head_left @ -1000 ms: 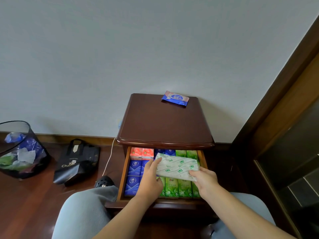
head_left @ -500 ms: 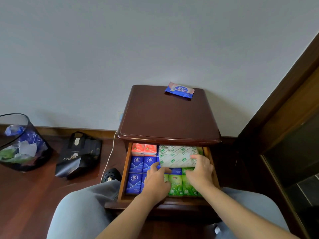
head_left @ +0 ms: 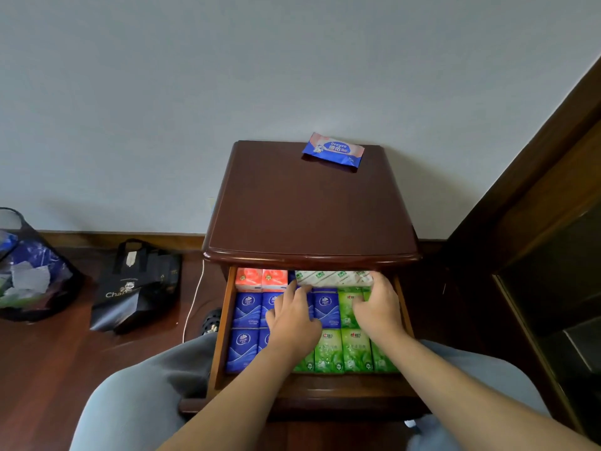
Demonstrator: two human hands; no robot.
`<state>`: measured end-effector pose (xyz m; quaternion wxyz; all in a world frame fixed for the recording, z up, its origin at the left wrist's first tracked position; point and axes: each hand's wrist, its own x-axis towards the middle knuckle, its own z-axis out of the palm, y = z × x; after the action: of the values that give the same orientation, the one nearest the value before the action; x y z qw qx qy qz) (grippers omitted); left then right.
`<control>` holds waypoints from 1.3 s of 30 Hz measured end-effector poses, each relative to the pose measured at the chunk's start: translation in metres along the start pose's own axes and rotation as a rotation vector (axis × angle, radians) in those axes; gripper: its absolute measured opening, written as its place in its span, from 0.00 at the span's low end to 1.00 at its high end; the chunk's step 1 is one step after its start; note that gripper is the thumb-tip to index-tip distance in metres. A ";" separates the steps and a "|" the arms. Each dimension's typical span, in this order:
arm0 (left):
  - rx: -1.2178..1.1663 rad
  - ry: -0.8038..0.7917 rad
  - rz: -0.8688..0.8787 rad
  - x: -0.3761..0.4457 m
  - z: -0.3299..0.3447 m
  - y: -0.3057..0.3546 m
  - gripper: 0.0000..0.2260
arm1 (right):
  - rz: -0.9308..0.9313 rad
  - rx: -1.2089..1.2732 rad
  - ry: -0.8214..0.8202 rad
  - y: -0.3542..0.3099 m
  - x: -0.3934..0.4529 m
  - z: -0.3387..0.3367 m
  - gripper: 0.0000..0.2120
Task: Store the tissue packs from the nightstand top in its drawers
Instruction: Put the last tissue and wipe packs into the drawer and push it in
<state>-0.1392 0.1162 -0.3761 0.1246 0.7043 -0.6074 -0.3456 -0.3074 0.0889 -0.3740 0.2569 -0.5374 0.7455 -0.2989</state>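
Reaching over grey-clad knees, both hands work inside the open drawer [head_left: 221, 336] of the nightstand [head_left: 309, 216]. The drawer is close to full: blue packs [head_left: 247, 309] fill its left side, green packs [head_left: 353, 353] its right, and two orange packs [head_left: 261, 278] sit at the back left corner. The left hand [head_left: 292, 315] lies over the blue packs, its fingers [head_left: 300, 292] stretched forward and touching the near edge of a long white pack with green print [head_left: 331, 277]. The right hand [head_left: 379, 305] has its fingers curled round that pack's right end. The white pack lies crosswise at the back of the drawer, on top of the rows, partly under the overhang of the nightstand top; it looks nearly seated, needing at most a last push. Farther back, one blue and pink wipes pack [head_left: 333, 152] lies on the nightstand top by the wall, well apart from the hands. I judge that it is the only item left to store, after which the drawer would need closing
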 end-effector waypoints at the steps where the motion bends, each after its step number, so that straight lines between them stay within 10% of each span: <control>1: 0.003 0.001 0.002 0.003 0.000 0.001 0.32 | 0.001 -0.001 -0.004 0.000 0.003 0.001 0.21; 8: -0.010 0.015 0.015 -0.001 -0.003 0.004 0.31 | 0.045 0.025 -0.003 -0.006 -0.002 -0.003 0.23; 12: 0.044 0.248 0.114 -0.016 -0.007 0.002 0.11 | 0.051 0.010 0.045 -0.009 -0.029 -0.022 0.16; 19: 0.082 0.648 0.502 -0.003 -0.056 0.038 0.07 | -0.461 -0.101 0.229 -0.038 -0.014 -0.055 0.15; 21: 0.105 0.622 0.467 0.011 -0.068 0.044 0.06 | -0.485 -0.072 0.211 -0.049 0.005 -0.054 0.02; 27: 0.457 0.189 0.111 0.065 -0.078 0.032 0.32 | -0.341 -0.311 -0.031 -0.065 0.075 -0.031 0.30; 39: 0.505 0.360 0.192 0.166 -0.096 0.048 0.31 | -0.341 -0.554 0.133 -0.115 0.255 0.026 0.42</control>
<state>-0.1114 -0.0744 -0.3331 0.0835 0.7024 -0.7057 -0.0404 -0.2886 -0.1870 -0.3242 -0.0020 -0.6832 0.7129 -0.1582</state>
